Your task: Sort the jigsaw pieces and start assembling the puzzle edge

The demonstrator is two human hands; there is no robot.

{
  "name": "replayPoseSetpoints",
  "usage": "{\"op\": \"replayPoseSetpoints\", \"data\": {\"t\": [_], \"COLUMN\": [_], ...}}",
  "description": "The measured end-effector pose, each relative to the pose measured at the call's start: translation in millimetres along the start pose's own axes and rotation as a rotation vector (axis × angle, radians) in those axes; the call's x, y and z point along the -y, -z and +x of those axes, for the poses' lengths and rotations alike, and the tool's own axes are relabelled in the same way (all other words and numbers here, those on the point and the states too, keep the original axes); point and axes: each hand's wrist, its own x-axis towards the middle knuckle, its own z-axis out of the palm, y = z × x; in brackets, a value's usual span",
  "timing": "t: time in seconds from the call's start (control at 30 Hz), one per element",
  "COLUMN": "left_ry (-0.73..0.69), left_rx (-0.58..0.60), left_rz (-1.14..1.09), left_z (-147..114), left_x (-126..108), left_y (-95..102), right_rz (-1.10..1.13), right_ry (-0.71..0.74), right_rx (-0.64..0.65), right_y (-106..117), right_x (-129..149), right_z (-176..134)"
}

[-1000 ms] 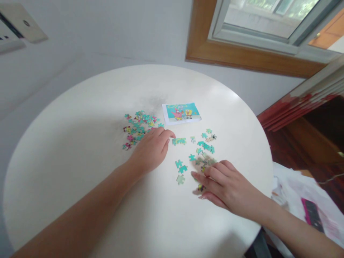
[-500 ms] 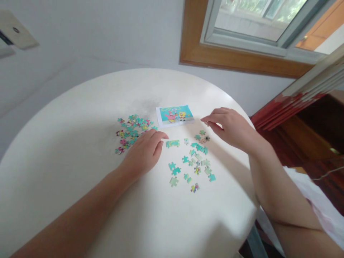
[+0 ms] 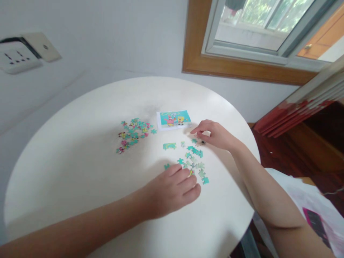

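Note:
My left hand [image 3: 176, 188] lies over the lower loose jigsaw pieces, palm down, its fingers loosely bent and a little apart. It hides some pieces beneath it. A turquoise jigsaw piece [image 3: 180, 161] shows just beyond its fingers. My right hand [image 3: 215, 134] hovers by the upper right pieces, thumb and forefinger apart, with nothing visible between them. Close under it are a turquoise piece [image 3: 194, 141] and a dark-spotted piece [image 3: 203, 142]. Joined yellow-and-turquoise pieces [image 3: 169, 146] form a short strip between the hands. The cartoon reference picture [image 3: 175, 119] lies behind them.
A heap of mixed jigsaw pieces [image 3: 133, 132] is spread on the left of the round white table [image 3: 67, 143]. Wall, socket [image 3: 18, 56] and wood-framed window [image 3: 197, 64] stand behind it. A red-and-white curtain [image 3: 290, 111] hangs at the right.
My left hand has moved from beside the heap to the right and nearer, covering the lower loose pieces. My right hand has shifted left and down toward the upper right pieces. The view has tilted slightly.

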Motion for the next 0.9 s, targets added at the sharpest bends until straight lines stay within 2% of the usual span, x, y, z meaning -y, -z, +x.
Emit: {"op": "replayPoseSetpoints", "data": {"t": [0.07,0.17,0.2,0.27,0.43,0.67,0.9], "left_ry": [-0.103,-0.105,-0.113,-0.069,0.118,0.357,0.503], "left_rx": [0.011,0.021,-0.018,-0.069,-0.059,-0.023,-0.031], "left_rz": [0.004,-0.02,-0.029,-0.092,-0.28,-0.467,-0.544], "left_z": [-1.7,-9.3,-12.6,-19.1,-29.2,-30.1,-27.8], "left_x": [1.9,16.0,22.2,34.8,55.5,57.5,64.5], "left_y": [3.9,11.4,12.6,12.1,2.2,-5.0,-10.3], "right_rz": [0.026,0.068,0.074,0.076,0.07,-0.055,0.001], "right_ry": [-0.01,-0.059,-0.085,-0.131,-0.156,-0.194,-0.232], "right_rx": [0.025,0.086,0.116,0.19,0.365,0.358,0.409], "right_y": [0.6,3.6,5.4,9.8,17.1,3.0,-0.1], "right_x": [2.4,6.5,7.9,11.1,21.5,21.0,24.2], "right_z": [0.0,-1.3,-2.2,-4.8,-11.6,-10.2,-8.5]}}
